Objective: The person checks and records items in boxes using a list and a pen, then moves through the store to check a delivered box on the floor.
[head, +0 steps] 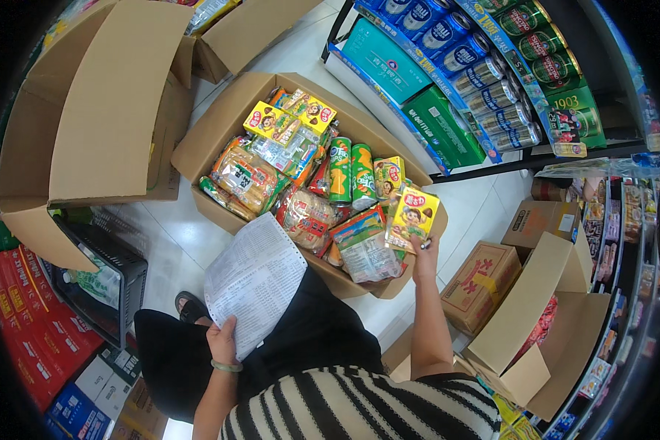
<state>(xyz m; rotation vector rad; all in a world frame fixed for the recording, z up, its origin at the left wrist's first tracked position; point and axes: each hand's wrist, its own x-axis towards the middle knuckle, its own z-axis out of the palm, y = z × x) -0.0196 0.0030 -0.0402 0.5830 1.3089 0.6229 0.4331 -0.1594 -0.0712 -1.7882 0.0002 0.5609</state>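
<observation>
In my left hand point(225, 338) is a printed paper sheet point(256, 278) with perforated edges, covered in small writing. My right hand point(425, 252) grips a yellow snack box point(414, 217) over the right end of an open cardboard carton point(220, 212). Inside the carton lie two more yellow boxes point(273, 122) at the back, two green chip canisters point(340, 171) in the middle, and another yellow box point(389, 175) beside them. Around these are bagged bread or pastries point(246, 175), a pack of round flat cakes point(308, 217) and an orange-and-green package point(367, 247).
A large open carton point(107, 104) stands at the left, above a black plastic basket point(135, 275). Drink cans point(462, 52) fill a shelf at the upper right. Right of me are a closed carton point(480, 286) and an open one point(561, 346). Red drink cases point(38, 324) are stacked lower left.
</observation>
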